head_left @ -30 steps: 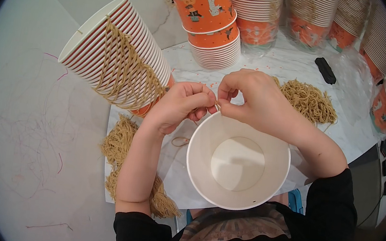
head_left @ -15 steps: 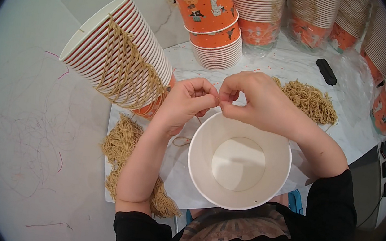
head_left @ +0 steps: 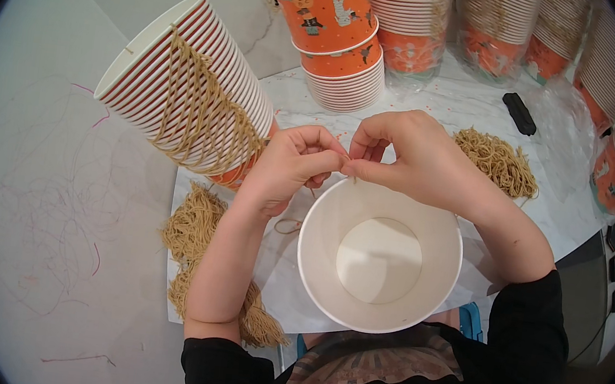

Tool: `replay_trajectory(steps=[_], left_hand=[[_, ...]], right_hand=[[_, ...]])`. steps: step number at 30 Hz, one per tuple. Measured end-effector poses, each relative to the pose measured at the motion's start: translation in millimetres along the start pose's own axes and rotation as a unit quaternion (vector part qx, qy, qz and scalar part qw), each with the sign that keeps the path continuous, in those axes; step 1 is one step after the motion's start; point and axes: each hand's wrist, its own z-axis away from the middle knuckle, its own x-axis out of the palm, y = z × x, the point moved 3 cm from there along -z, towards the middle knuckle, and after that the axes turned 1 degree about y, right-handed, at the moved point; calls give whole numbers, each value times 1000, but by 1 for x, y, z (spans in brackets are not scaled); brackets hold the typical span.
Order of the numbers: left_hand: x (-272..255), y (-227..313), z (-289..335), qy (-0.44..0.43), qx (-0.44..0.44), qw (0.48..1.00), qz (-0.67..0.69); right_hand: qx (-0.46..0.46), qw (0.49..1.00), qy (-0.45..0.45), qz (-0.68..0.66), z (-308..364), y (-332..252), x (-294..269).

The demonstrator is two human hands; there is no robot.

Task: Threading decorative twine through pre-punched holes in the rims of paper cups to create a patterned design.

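Observation:
A white paper bucket (head_left: 436, 260) stands open-topped in front of me, its inside bare. At its far rim my left hand (head_left: 291, 166) and my right hand (head_left: 403, 153) meet, thumbs and forefingers pinched together. Between the fingertips is a thin tan cord (head_left: 355, 180), mostly hidden, with a short bit showing at the rim. Another loop of cord (head_left: 288, 226) lies left of the bucket. Beside my left forearm sits a bundle of tan cords (head_left: 194, 224), with a second bundle (head_left: 262, 322) nearer me.
A tall leaning stack of nested buckets (head_left: 189, 95), draped with cords, stands at the left. Farther back are orange printed buckets (head_left: 334, 21) and several plastic-wrapped stacks (head_left: 493, 31). On the right lie a cord pile (head_left: 497, 162) and a black object (head_left: 520, 114).
Both hands stay pinched together at the rim, with the fingers shifted slightly. A bit of cord now shows below the right fingertips. The bucket has moved a touch left.

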Motion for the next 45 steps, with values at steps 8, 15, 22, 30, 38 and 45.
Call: replay_trajectory(steps=[8, 15, 22, 30, 38, 45], left_hand=[[5, 2, 0, -9, -12, 1000, 27], [6, -2, -1, -3, 2, 1000, -11], [20, -3, -2, 100, 176, 979, -23], [20, -5, -5, 94, 250, 964, 14], [21, -4, -3, 104, 224, 969, 20], [21, -6, -3, 98, 213, 972, 15]], right_hand=[[-30, 999, 21, 13, 0, 2, 1], [-6, 998, 6, 56, 2, -2, 2], [32, 997, 40, -56, -7, 16, -3], [25, 992, 33, -121, -15, 32, -3], [24, 988, 23, -149, -16, 35, -4], [55, 984, 2, -169, -16, 35, -2]])
